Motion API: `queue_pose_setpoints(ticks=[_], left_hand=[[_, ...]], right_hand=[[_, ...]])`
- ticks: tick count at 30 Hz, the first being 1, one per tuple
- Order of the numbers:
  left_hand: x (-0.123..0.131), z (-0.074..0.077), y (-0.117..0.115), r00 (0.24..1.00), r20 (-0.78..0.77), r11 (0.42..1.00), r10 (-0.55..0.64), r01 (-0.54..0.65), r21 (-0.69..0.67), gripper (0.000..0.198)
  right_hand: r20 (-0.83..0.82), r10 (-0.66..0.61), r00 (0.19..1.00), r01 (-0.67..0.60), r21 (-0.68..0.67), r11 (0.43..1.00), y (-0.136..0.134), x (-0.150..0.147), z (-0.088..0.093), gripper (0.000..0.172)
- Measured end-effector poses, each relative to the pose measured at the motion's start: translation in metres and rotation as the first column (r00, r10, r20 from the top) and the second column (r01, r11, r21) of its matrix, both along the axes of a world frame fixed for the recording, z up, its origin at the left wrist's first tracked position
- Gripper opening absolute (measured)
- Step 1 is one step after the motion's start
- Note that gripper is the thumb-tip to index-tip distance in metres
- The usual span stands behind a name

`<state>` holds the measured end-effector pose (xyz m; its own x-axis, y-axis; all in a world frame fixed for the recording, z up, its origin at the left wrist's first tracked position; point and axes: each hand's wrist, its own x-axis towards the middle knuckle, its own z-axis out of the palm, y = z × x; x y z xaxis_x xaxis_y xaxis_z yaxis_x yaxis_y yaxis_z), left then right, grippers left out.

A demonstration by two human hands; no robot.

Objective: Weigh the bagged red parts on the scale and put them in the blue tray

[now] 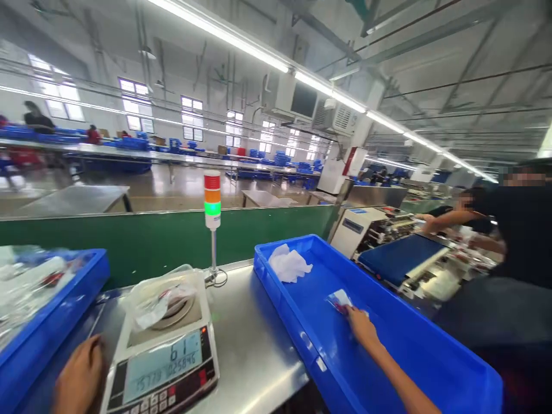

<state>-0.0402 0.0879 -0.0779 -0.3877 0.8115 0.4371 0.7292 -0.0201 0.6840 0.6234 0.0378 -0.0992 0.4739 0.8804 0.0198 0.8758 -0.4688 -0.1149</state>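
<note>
My right hand [361, 326] reaches into a long blue plastic bin and pinches a small clear plastic bag [340, 299] with white and dark red contents, just above or against the bin floor. My left hand [80, 374] rests on the metal table left of a counting scale [123, 374], its fingers loosely curled and nothing visible in them. On the scale's pan, inside a clear plastic tray [190, 276], lies another bag [157, 307] with something reddish. The scale's display [164, 365] reads 61 on its upper line.
The blue bin [280, 307] also holds a crumpled white sheet [288, 263]. At left, another blue bin [97, 282] is heaped with clear bags. A signal light [212, 201] glows green behind the scale. A person [517, 247] works at right beside a conveyor belt [397, 259].
</note>
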Motion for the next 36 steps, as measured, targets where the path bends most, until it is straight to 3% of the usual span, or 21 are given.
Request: queue_pose_setpoints(ticks=[1, 3, 5, 7, 10, 12, 15, 18, 23, 28, 30, 32, 34, 36], left_hand=[[-0.002, 0.004, -0.010, 0.995, 0.028, 0.995, 0.099, -0.100, 0.012, 0.035], [0.004, 0.018, -0.023, 0.985, 0.031, 0.984, 0.170, -0.171, 0.044, 0.036], [0.019, 0.037, -0.026, 0.991, 0.008, 0.987, 0.135, -0.135, 0.086, 0.044], [0.040, 0.056, -0.023, 0.999, -0.033, 0.994, 0.020, -0.016, 0.105, 0.044], [0.071, 0.077, -0.010, 0.976, -0.100, 0.977, -0.195, 0.202, 0.064, 0.036], [0.087, 0.084, 0.003, 0.953, -0.129, 0.960, -0.273, 0.279, 0.035, 0.029], [0.102, 0.088, 0.019, 0.945, -0.150, 0.954, -0.291, 0.297, 0.024, 0.016], [0.103, 0.095, 0.026, 0.961, -0.131, 0.967, -0.245, 0.251, 0.036, 0.013], [0.059, 0.126, 0.008, 0.999, -0.017, 0.995, 0.036, -0.035, 0.095, 0.021], [-0.020, 0.164, -0.027, 0.912, -0.025, 0.901, 0.409, -0.399, 0.172, 0.032], [-0.047, 0.173, -0.039, 0.859, -0.054, 0.851, 0.509, -0.492, 0.184, 0.040], [-0.066, 0.178, -0.047, 0.838, -0.095, 0.838, 0.538, -0.518, 0.174, 0.050], [-0.074, 0.177, -0.052, 0.847, -0.134, 0.855, 0.514, -0.495, 0.153, 0.062], [-0.071, 0.169, -0.053, 0.878, -0.160, 0.892, 0.451, -0.437, 0.116, 0.072]], right_hand=[[-0.014, 0.044, 0.999, -0.044, 0.006, 0.999, -0.001, 0.007, -0.003, 0.044], [-0.083, 0.080, 0.993, -0.075, 0.068, 0.995, 0.004, 0.024, -0.003, 0.040], [-0.169, 0.095, 0.981, -0.062, 0.189, 0.980, 0.012, 0.033, 0.005, 0.042], [-0.230, 0.124, 0.965, -0.047, 0.312, 0.949, 0.018, 0.023, 0.022, 0.052], [-0.271, 0.236, 0.933, -0.096, 0.444, 0.891, 0.022, -0.026, 0.060, 0.061], [-0.282, 0.334, 0.900, -0.159, 0.499, 0.852, 0.024, -0.071, 0.083, 0.059], [-0.312, 0.502, 0.807, -0.263, 0.571, 0.778, 0.029, -0.137, 0.111, 0.052], [-0.316, 0.692, 0.649, -0.411, 0.620, 0.668, 0.041, -0.201, 0.134, 0.042], [-0.148, 0.902, 0.405, -0.712, 0.568, 0.412, 0.078, -0.312, 0.159, 0.032], [-0.074, 0.955, 0.286, -0.893, 0.341, 0.293, 0.106, -0.390, 0.156, 0.041], [-0.070, 0.968, 0.241, -0.921, 0.298, 0.251, 0.106, -0.397, 0.151, 0.045], [-0.077, 0.974, 0.211, -0.923, 0.311, 0.225, 0.101, -0.392, 0.146, 0.046], [-0.089, 0.973, 0.211, -0.914, 0.336, 0.229, 0.095, -0.378, 0.145, 0.044], [-0.105, 0.963, 0.249, -0.898, 0.346, 0.270, 0.089, -0.359, 0.147, 0.041]])
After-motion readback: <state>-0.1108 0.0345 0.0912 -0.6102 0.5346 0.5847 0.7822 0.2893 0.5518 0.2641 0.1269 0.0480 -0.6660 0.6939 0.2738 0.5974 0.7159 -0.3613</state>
